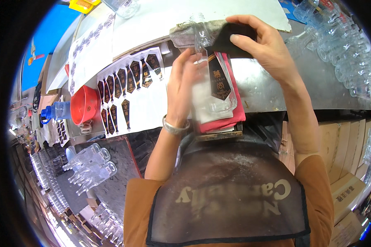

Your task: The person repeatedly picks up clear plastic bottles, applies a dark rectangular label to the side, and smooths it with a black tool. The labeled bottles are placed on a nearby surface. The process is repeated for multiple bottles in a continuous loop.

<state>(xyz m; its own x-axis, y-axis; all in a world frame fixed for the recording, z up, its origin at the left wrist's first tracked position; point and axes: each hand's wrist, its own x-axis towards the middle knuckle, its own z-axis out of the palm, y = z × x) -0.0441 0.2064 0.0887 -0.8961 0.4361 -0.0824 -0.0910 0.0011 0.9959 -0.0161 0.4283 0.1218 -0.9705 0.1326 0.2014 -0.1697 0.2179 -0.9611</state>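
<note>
A clear glass bottle lies in front of me, its neck away from me, on a pad of white and pink cloth. A black tie-shaped label with gold print sits on its body. The neck rests by a grey folded cloth. My right hand is closed on a black flat flexible piece, held over the bottle's shoulder. My left hand is beside the bottle's left side, its fingers stretched out and partly smeared by motion; whether it touches the glass I cannot tell.
A white sheet of black tie-shaped labels lies at left, near a red bowl and a blue-capped jug. Clear bottles lie on a lower surface. More glass bottles stand at far right, above cardboard boxes.
</note>
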